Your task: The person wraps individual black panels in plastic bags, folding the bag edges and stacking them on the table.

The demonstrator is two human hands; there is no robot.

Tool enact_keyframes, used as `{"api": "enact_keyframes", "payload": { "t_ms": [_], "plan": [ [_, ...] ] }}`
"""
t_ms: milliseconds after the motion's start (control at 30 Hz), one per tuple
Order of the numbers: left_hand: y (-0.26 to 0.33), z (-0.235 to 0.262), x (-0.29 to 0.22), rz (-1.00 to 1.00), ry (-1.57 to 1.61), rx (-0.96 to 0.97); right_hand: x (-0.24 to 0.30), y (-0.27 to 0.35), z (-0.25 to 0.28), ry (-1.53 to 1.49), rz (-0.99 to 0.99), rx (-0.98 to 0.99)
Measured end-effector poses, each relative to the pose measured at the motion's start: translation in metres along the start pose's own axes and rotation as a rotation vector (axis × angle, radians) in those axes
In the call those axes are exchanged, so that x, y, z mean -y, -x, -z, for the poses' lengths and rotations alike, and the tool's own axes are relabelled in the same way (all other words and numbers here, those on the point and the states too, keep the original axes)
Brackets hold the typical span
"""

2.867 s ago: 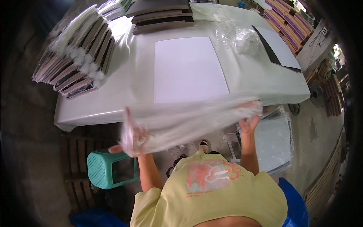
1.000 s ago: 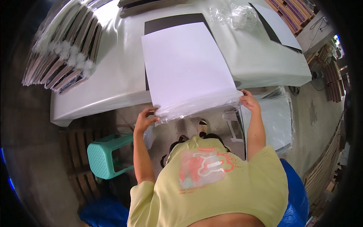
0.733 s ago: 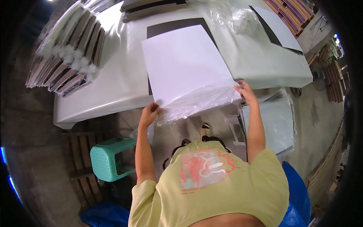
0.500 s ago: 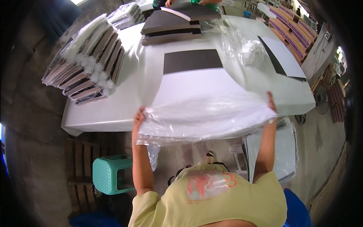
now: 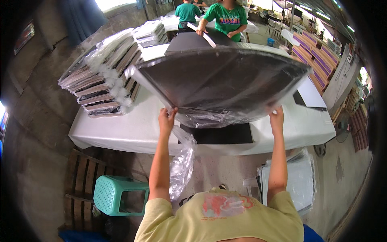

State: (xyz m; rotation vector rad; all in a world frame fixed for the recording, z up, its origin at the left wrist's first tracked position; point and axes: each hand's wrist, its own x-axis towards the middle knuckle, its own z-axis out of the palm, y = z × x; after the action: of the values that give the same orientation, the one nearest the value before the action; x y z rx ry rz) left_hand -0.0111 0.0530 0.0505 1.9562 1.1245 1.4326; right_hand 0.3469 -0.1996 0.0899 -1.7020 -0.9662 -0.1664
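A large dark panel in a clear plastic bag is tilted up above the table, its far edge raised. My left hand grips the bag's near left corner, fingers pinched. The near right corner is pinched in my right hand. Loose clear plastic film hangs beside my left forearm, off the table's near edge. Below the bagged panel a black sheet lies flat on the white-covered table.
Plastic-wrapped panels are stacked at the table's left. Across it a co-worker in green holds a white strip over dark boards. A white sheet lies right. A green stool and wrapped sheets stand below.
Both hands have moved forward over the table. The bagged panel has swung up, its dark underside now showing instead of the white face. My view has tilted upward.
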Motion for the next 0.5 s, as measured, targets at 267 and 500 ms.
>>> {"api": "enact_keyframes", "payload": {
  "t_ms": [267,500],
  "plan": [
    [0.006,0.053,-0.107,0.119,0.175,0.058,0.088,0.005,0.017,-0.625,0.058,-0.095],
    [0.083,0.062,-0.046,0.091,0.190,0.508,0.019,0.078,0.002,0.150,-0.088,0.359]
  ]
}}
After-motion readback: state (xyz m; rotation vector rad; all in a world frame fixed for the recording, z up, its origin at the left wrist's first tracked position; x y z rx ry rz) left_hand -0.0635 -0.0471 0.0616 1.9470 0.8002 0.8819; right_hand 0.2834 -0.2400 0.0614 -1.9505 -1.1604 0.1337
